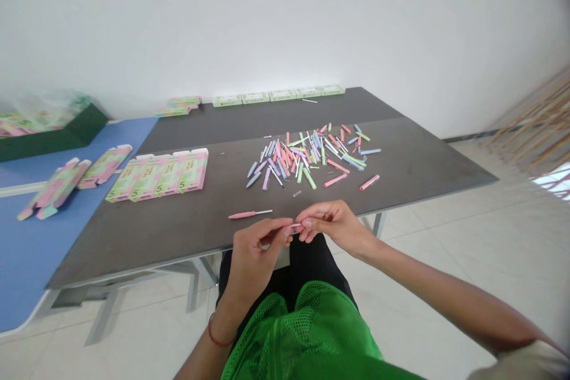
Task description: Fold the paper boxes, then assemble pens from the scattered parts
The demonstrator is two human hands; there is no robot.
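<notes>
Over the table's front edge, my left hand (258,252) and my right hand (333,225) meet fingertip to fingertip. Both pinch a small, thin pink pen part (295,225); its ends are hidden by the fingers. Just beyond my left hand lies a pink pen barrel (243,215) with a white refill sticking out of its right end. Farther back spreads a loose pile of pen parts (307,157) in pink, green, blue and purple, with white refills among them. Two pink pen pieces (369,182) (335,180) and a small clear piece (297,193) lie at the pile's near side.
Several pink-and-green cartons (193,171) lie in a row on the dark table (178,231). More boxes (282,95) line the back by the wall. Flattened cartons (105,166) and a dark green bin (53,141) rest on the blue table (27,276) at left.
</notes>
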